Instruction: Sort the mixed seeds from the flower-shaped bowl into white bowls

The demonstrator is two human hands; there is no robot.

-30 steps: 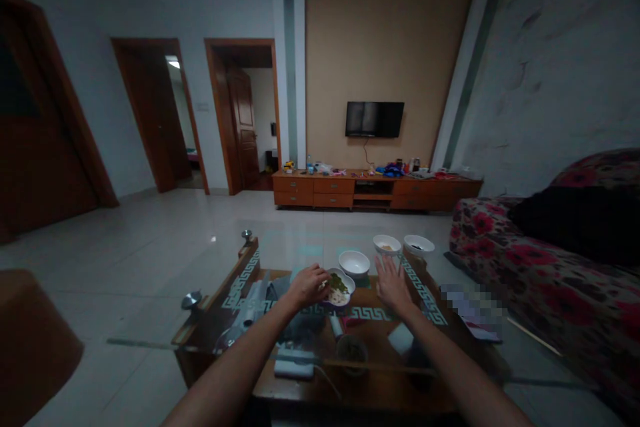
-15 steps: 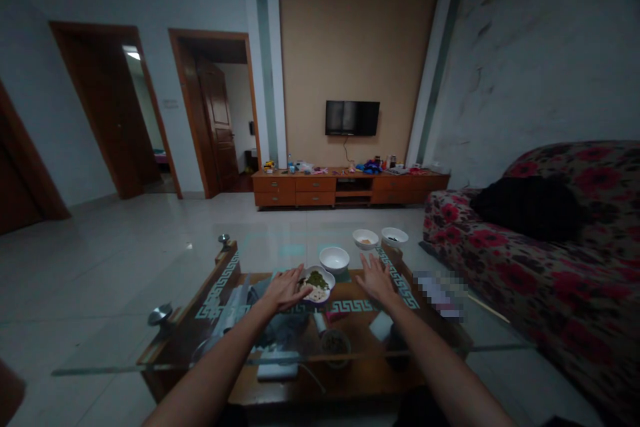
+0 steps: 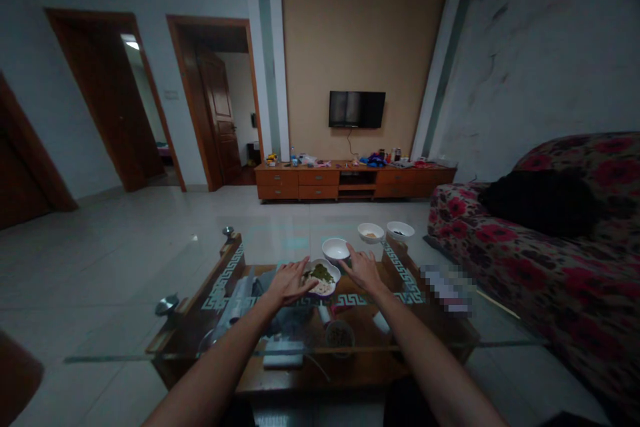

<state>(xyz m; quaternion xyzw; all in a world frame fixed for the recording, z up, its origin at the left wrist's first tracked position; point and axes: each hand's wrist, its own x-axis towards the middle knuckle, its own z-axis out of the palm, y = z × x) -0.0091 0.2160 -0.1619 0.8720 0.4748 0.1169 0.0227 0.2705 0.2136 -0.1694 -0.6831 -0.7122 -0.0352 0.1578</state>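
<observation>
On the glass table (image 3: 190, 352) stands a white scalloped dish (image 3: 336, 273) holding a green heap and pale pieces. My left hand (image 3: 291, 282) is at the dish's left edge, fingers spread; whether it touches the rim I cannot tell. An empty white bowl (image 3: 335, 249) stands just behind the dish. My right hand (image 3: 363, 269) is beside the right side of that bowl, with thumb and fingers apart and nothing held. Farther back on the right are a white bowl with light brown contents (image 3: 371, 233) and a white bowl with dark contents (image 3: 401, 231).
Beneath the glass, a shelf carries a round container (image 3: 340, 337), a white box (image 3: 283, 355) and rolled plastic (image 3: 234, 310). A flowered sofa (image 3: 470, 227) stands at the right. A cluttered low cabinet (image 3: 320, 183) is by the far wall.
My right hand has moved left toward the empty bowl and the scalloped dish. My left hand stays by the dish's left edge. The view has tilted slightly.
</observation>
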